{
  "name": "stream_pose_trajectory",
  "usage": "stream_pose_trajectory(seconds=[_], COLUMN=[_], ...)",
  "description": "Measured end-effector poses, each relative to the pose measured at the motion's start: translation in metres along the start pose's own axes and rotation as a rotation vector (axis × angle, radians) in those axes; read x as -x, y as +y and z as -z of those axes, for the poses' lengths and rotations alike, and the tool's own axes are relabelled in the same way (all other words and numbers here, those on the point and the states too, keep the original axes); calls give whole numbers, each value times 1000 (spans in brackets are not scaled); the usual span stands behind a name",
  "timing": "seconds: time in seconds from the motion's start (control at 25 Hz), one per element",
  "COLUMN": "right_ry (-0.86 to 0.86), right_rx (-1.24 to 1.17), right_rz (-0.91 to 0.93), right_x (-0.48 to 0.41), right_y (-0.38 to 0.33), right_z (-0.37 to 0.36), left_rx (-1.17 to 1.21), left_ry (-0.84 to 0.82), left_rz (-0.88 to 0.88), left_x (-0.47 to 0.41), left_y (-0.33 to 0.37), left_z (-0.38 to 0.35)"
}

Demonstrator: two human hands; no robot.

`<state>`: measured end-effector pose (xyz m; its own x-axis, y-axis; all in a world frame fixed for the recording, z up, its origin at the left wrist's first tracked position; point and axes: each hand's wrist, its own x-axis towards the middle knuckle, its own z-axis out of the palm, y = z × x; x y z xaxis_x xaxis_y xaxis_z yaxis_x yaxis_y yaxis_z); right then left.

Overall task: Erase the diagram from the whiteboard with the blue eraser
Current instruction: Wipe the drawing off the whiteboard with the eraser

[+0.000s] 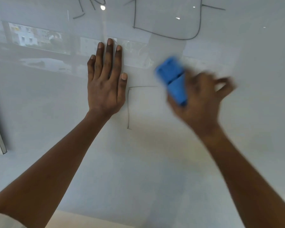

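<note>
Head view: blurred right hand [199,102] grip around blue eraser [173,79], left hand [105,83] flat, diagram [168,22] cut off above.

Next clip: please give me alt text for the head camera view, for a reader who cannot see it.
A person's right hand, motion-blurred, holds a blue rectangular eraser against a glossy white whiteboard, beside a partly erased grey marker box outline. The left hand lies flat on the board, fingers together. More grey marker lines remain above.
</note>
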<state>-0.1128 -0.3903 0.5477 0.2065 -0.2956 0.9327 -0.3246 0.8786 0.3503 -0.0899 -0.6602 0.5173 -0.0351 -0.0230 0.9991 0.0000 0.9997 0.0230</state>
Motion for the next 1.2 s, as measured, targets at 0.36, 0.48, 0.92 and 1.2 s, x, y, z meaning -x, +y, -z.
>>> stream_pose_trajectory(seconds=[0.36,0.48,0.92,1.2], right_ry=[-151,-298,1,12], right_rx=[-203,-268,-35,-58], right_rz=[4,435,-162,-154], right_x=[27,91,-41,-40], right_y=[-53,-85,4,0], right_z=[8,20,-1,-2], left_rx=[11,13,14,118], left_ry=[-3,-18,-61,-78], left_rz=[-9,-2,16,31], left_x=[0,-1,-3,-15], left_y=[0,-2,6,-27], left_z=[0,2,10,27])
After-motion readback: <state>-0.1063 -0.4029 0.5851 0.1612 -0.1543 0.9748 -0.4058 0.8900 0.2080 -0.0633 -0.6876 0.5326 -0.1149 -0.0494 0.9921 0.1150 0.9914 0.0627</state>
